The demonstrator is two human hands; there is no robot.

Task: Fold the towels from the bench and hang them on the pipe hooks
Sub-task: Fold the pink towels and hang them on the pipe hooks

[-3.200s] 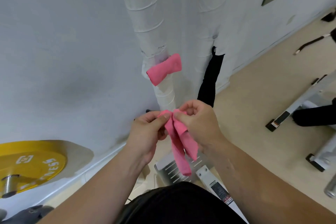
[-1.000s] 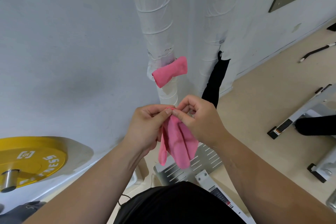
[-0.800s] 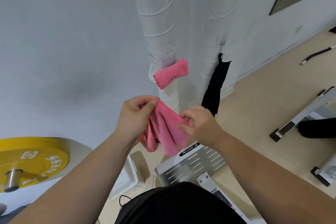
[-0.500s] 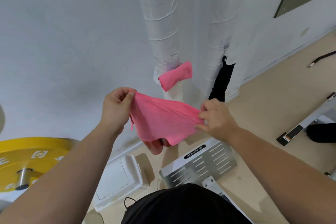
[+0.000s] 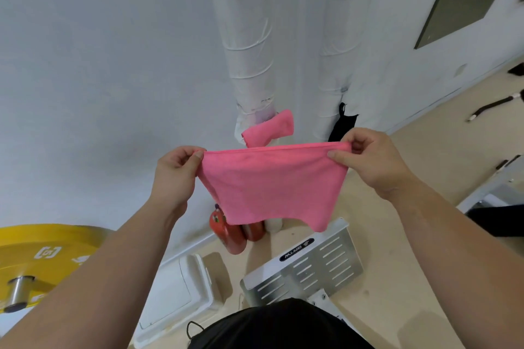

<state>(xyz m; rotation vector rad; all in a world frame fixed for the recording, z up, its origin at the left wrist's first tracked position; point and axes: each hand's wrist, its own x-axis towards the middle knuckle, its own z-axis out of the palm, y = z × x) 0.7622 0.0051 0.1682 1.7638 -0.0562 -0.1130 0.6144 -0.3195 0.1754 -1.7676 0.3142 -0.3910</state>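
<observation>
A pink towel (image 5: 272, 187) hangs spread flat in front of me, stretched by its top edge. My left hand (image 5: 177, 171) pinches its left upper corner and my right hand (image 5: 368, 159) pinches its right upper corner. Behind it a second pink towel (image 5: 269, 129), folded, hangs on the left white wrapped pipe (image 5: 246, 37). A black towel (image 5: 341, 125) hangs on the right white pipe (image 5: 340, 37), partly hidden by my right hand. The hooks themselves are hidden.
A yellow weight plate (image 5: 42, 258) sits at lower left. On the floor below are a red object (image 5: 231, 235), a white lidded box (image 5: 173, 292) and a slotted metal plate (image 5: 306, 266). White bench frame parts (image 5: 493, 184) stand at right.
The bunched towel has been pulled open: my hands moved apart and up, and the towel now hangs flat between them. The view tilted upward slightly.
</observation>
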